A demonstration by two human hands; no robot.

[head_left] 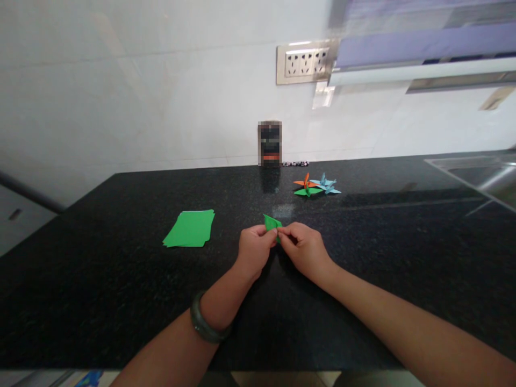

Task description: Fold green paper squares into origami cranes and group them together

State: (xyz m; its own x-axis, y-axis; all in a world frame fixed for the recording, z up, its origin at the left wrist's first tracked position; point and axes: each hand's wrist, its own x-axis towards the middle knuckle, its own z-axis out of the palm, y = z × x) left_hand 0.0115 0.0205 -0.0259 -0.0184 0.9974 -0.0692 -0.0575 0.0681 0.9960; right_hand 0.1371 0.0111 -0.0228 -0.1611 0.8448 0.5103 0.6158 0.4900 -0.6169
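Note:
A small piece of folded green paper [272,222] is held up between both hands over the dark countertop. My left hand [255,248] grips it from the left, thumb on top. From the right, my right hand [305,248] pinches its edge between thumb and fingertips. The fingers cover the paper's lower part, so its full shape is hidden. Left of my hands lies a stack of green square paper [189,228], its sheets slightly out of line. Beyond my right hand sit several folded paper cranes: an orange crane [306,183], a green crane [308,191] and light blue cranes [324,183].
The black speckled countertop [121,279] runs back to a white tiled wall. A phone-like dark object [270,143], blurred out, leans there beside a beaded strap [296,164]. A metal sink [479,174] is at the right, and a socket panel [305,63] is on the wall.

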